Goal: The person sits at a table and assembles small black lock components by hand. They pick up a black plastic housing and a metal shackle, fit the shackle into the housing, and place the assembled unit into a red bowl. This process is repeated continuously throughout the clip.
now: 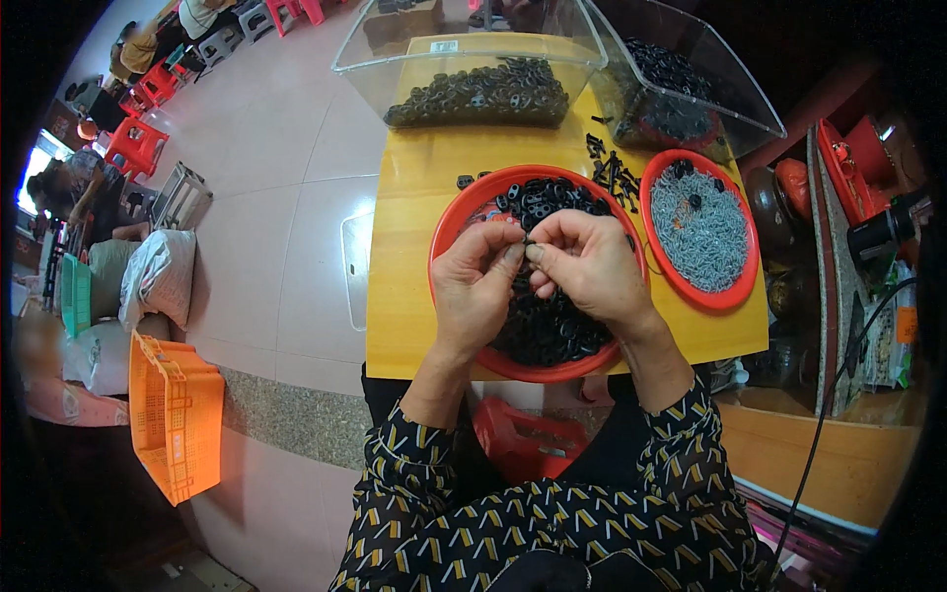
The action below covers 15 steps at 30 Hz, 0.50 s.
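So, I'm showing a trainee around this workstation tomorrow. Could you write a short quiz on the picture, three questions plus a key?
1. True or false: the left hand and right hand meet above the larger bowl.
2. What colour is the large crate at lower left? a) purple b) orange c) white
3. How do the contents of the larger bowl and the smaller bowl differ?

Key:
1. True; the fingertips seem to pinch a small dark item, too small to identify.
2. b.
3. The larger holds mostly black parts, the smaller mostly silver pieces.
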Tool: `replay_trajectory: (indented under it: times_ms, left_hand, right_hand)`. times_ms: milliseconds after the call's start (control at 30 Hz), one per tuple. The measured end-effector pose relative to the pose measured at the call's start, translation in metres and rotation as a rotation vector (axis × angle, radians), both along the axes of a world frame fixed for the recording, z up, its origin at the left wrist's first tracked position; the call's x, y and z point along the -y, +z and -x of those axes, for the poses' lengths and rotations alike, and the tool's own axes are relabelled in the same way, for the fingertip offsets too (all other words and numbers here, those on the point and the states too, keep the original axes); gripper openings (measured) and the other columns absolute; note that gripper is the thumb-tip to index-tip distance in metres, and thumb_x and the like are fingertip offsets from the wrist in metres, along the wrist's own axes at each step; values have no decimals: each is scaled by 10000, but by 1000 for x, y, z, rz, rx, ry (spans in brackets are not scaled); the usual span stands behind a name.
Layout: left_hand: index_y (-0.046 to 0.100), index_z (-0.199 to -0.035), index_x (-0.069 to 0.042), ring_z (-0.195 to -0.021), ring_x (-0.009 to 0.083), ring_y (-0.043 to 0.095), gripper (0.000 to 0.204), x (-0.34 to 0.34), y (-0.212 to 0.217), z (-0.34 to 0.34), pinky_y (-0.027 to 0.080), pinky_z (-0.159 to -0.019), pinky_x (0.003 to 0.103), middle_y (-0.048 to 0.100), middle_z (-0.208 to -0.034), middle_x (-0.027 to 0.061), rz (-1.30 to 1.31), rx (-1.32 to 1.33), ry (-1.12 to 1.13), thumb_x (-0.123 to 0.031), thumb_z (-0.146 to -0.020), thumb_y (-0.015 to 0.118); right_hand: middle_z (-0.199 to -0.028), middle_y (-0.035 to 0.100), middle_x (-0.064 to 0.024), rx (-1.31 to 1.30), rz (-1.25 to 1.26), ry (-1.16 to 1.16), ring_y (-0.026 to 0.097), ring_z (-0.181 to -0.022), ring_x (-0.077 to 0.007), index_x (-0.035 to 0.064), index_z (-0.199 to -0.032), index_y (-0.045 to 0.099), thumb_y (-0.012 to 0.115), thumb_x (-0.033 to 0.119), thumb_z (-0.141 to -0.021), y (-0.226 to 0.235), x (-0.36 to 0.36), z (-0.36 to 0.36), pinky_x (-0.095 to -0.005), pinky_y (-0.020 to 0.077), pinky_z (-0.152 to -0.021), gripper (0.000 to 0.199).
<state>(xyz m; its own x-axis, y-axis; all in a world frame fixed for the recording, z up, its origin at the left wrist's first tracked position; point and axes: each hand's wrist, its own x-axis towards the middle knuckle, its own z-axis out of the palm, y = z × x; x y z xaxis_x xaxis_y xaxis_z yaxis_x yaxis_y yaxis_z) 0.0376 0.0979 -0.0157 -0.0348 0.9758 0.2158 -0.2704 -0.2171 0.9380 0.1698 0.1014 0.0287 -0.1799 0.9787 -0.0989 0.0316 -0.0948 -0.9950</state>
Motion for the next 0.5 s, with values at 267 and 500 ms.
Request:
replay_trajectory:
  times_ms: [267,500]
  left_hand:
    - [594,-748,2,-653,230,558,75,-2,15,20,449,-599,319,535,-678,126,-149,-816,5,-46,-712,638]
    - [578,-672,8,-715,338,540,113,0,3,9,438,-644,418,535,-741,172,-226,-1188,-11,-85,-664,641]
  right_hand:
    - [-678,562,-11,29,-97,-139,526,-551,-53,-11,-802,563,573,33,-777,17,-4,-29,-187,446,-480,51]
    - [-670,545,11,128,-128,-126,510,-553,-36,5,-810,564,571,14,-777,21,-1,-29,-162,423,-476,34]
